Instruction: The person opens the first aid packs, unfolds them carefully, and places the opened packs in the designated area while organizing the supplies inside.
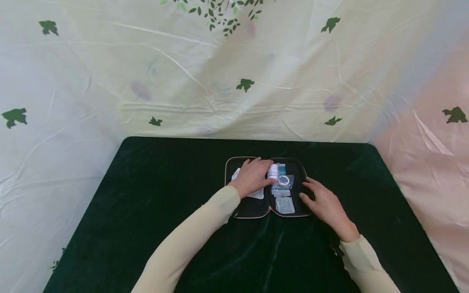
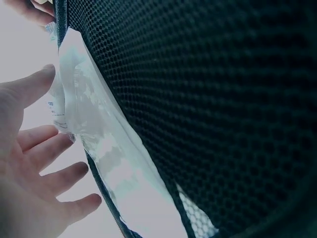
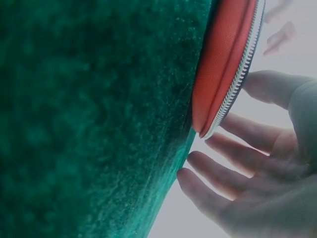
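Note:
A zippered case (image 1: 253, 211) lies open like a book, with a dark lining and a red outer shell (image 3: 220, 74). My left hand (image 1: 253, 175) reaches over its left half, fingers spread, thumb and index finger beside a wrapped white roll (image 1: 272, 171). Near that roll are a round white tape roll (image 1: 283, 181), blue-green packets (image 1: 281, 167) and a flat white packet (image 1: 285, 205). Partly hidden beneath my left hand, white packets (image 1: 257, 194) lie by a black mesh pocket (image 2: 208, 99). My right hand (image 1: 324, 201) rests its relaxed fingers at the case's right edge.
The case sits on a table covered in dark green velvet (image 1: 176, 179). Pale cloth with leaf prints (image 1: 278, 65) hangs behind it and at both sides. A silver zipper (image 3: 240, 74) runs along the case rim.

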Demonstrator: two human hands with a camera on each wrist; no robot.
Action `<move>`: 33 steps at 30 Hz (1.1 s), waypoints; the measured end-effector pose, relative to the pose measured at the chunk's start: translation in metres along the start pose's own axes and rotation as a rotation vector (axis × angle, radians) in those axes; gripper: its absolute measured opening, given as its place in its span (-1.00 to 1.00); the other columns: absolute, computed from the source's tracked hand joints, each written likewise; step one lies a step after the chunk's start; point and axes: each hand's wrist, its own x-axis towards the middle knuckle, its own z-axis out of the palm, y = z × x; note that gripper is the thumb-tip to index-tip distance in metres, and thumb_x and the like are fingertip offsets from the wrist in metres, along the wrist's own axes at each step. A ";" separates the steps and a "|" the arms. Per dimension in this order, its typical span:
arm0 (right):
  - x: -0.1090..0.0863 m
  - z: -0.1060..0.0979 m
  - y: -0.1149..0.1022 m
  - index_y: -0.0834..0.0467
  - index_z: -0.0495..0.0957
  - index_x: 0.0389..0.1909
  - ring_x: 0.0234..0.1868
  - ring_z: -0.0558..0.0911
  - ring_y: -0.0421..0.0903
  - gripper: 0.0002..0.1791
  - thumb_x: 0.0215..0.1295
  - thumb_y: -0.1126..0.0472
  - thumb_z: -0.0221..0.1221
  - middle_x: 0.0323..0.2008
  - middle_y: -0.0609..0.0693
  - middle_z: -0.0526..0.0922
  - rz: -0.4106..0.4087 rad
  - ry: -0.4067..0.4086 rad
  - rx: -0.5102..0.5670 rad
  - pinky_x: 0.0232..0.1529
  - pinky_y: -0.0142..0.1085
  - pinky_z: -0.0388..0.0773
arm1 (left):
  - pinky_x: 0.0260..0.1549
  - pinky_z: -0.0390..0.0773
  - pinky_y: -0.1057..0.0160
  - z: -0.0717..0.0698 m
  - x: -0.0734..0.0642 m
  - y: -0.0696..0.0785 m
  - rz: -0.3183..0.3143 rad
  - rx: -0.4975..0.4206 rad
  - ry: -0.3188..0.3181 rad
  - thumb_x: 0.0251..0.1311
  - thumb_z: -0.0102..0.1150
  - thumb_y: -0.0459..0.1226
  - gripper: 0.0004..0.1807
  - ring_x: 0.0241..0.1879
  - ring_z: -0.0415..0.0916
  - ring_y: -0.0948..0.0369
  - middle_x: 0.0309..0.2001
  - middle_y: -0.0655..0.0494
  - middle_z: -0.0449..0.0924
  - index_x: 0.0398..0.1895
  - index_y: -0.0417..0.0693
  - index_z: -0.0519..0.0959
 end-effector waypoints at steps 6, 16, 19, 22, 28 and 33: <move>0.002 0.002 -0.002 0.34 0.41 0.40 0.46 0.28 0.41 -0.41 0.52 0.07 0.16 0.50 0.39 0.23 -0.006 -0.005 0.003 0.33 0.40 0.25 | 0.47 0.16 -0.21 0.001 -0.005 -0.005 0.000 -0.005 -0.039 0.37 0.26 0.15 -0.17 0.56 0.14 -0.01 0.58 0.05 0.23 0.58 0.03 0.28; 0.006 0.001 -0.019 0.30 0.46 0.37 0.44 0.33 0.39 -0.47 0.54 0.08 0.16 0.46 0.37 0.34 -0.049 0.099 0.054 0.33 0.39 0.27 | 0.50 0.10 -0.18 -0.012 -0.041 -0.018 0.049 -0.080 0.083 0.42 0.16 0.19 -0.21 0.58 0.09 0.05 0.57 0.03 0.23 0.57 0.01 0.29; 0.009 0.001 -0.028 0.29 0.49 0.35 0.44 0.35 0.37 -0.49 0.55 0.08 0.15 0.44 0.33 0.38 -0.072 0.139 0.069 0.33 0.37 0.27 | 0.50 0.14 -0.15 -0.017 -0.053 -0.026 0.063 -0.102 0.151 0.44 0.17 0.14 -0.26 0.56 0.15 0.05 0.53 0.03 0.31 0.54 -0.02 0.34; 0.014 0.002 -0.039 0.27 0.52 0.33 0.43 0.37 0.34 -0.52 0.54 0.09 0.17 0.42 0.30 0.43 -0.095 0.181 0.076 0.34 0.35 0.28 | 0.49 0.17 -0.12 -0.020 -0.065 -0.034 0.053 -0.116 0.194 0.44 0.20 0.09 -0.30 0.54 0.19 0.05 0.50 0.02 0.36 0.52 -0.03 0.37; 0.023 0.000 -0.061 0.25 0.55 0.31 0.40 0.43 0.29 -0.54 0.53 0.10 0.19 0.38 0.27 0.49 -0.148 0.228 0.080 0.34 0.31 0.32 | 0.49 0.17 -0.09 -0.022 -0.088 -0.051 0.016 -0.125 0.220 0.43 0.25 0.03 -0.33 0.54 0.19 0.02 0.48 -0.01 0.38 0.48 -0.05 0.41; 0.035 -0.001 -0.079 0.24 0.53 0.33 0.40 0.43 0.26 -0.52 0.57 0.04 0.15 0.38 0.25 0.48 -0.191 0.197 0.080 0.36 0.28 0.32 | 0.49 0.17 -0.11 -0.020 -0.104 -0.062 0.003 -0.109 0.214 0.43 0.25 0.03 -0.32 0.54 0.18 0.02 0.48 -0.03 0.39 0.49 -0.07 0.40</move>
